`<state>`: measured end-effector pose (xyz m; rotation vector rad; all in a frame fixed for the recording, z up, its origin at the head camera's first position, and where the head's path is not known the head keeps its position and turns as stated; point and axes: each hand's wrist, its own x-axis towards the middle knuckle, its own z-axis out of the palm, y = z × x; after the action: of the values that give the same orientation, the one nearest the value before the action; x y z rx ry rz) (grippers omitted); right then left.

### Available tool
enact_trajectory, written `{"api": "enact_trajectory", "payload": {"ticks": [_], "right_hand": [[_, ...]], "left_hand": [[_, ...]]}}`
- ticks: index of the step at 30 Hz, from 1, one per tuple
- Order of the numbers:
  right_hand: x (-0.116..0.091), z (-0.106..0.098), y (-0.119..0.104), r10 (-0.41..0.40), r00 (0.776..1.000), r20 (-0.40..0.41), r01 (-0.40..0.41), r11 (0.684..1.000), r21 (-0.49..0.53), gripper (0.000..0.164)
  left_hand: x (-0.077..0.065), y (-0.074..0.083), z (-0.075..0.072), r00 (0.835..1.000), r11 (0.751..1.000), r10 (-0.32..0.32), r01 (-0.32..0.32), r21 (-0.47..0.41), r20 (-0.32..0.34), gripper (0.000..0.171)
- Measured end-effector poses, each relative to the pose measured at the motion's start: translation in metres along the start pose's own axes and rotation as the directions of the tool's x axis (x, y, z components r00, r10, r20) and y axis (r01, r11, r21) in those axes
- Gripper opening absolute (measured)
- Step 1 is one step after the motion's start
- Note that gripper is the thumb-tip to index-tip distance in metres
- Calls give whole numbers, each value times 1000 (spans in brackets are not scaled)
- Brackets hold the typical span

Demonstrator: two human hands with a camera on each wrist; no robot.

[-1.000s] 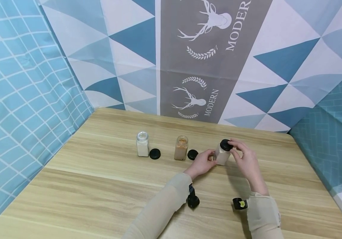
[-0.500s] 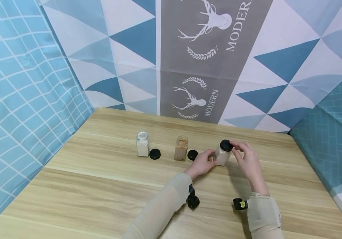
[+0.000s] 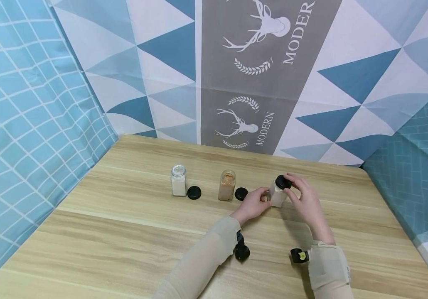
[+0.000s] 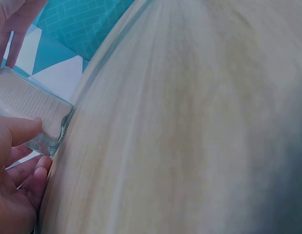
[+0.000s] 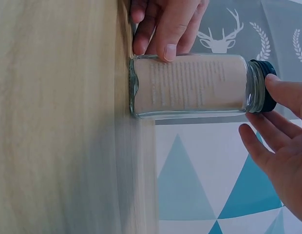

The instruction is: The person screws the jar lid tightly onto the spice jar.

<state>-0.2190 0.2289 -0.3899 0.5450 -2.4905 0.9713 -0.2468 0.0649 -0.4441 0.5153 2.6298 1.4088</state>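
Observation:
At the right of the table, a square glass jar point(image 3: 276, 197) of pale powder stands upright with a black lid point(image 3: 283, 182) on its mouth. My left hand point(image 3: 252, 203) grips the jar low on its body, thumb on one face, as the left wrist view shows along with the jar's printed glass point(image 4: 29, 100). My right hand point(image 3: 306, 201) pinches the lid's edge between thumb and fingers. In the right wrist view, glass threads point(image 5: 256, 87) show just under the lid point(image 5: 270, 87), and the other right fingers hang beside the jar's neck.
To the left stand an uncapped jar of orange-brown powder point(image 3: 227, 186) and an uncapped jar of white powder point(image 3: 178, 181). A black lid point(image 3: 241, 193) lies beside the first, close to my left hand, and another black lid point(image 3: 194, 192) beside the second. Patterned cloth hangs behind the table.
My right thumb and fingers drew back around the lid's right edge, then came forward onto it again. The left hand and the jar have stayed in place.

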Motion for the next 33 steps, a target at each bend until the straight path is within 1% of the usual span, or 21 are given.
{"api": "enact_trajectory", "payload": {"ticks": [5, 9, 13, 17, 25, 29, 33], "right_hand": [[0, -1, 0, 2, 1000, 0, -2, 1000, 7, 36], [-1, -2, 1, 7, 1000, -15, -7, 1000, 11, 35], [-1, -3, 1, 39, 998, -40, -38, 999, 12, 33], [-3, -3, 1, 67, 995, -75, -68, 998, -11, 31], [-1, -2, 4, 53, 984, -169, -58, 998, -25, 27], [-1, -2, 5, 62, 983, -175, -70, 997, -40, 26], [-1, -1, 6, 56, 983, -172, -64, 997, -41, 26]], "left_hand": [[1, 0, 0, 1000, 1000, 6, -6, 5, -1, 45], [1, 0, 0, 1000, 1000, 9, -9, 6, -4, 45], [0, 0, 0, 1000, 1000, 12, -12, -1, -4, 45], [0, 0, 0, 1000, 1000, 11, -11, -2, -4, 45], [0, 0, 1, 1000, 1000, 3, -3, -1, -1, 45], [-1, 0, 0, 1000, 1000, 7, -7, -3, 0, 45], [-1, 1, -1, 1000, 1000, 14, -14, -6, 0, 45]]}}
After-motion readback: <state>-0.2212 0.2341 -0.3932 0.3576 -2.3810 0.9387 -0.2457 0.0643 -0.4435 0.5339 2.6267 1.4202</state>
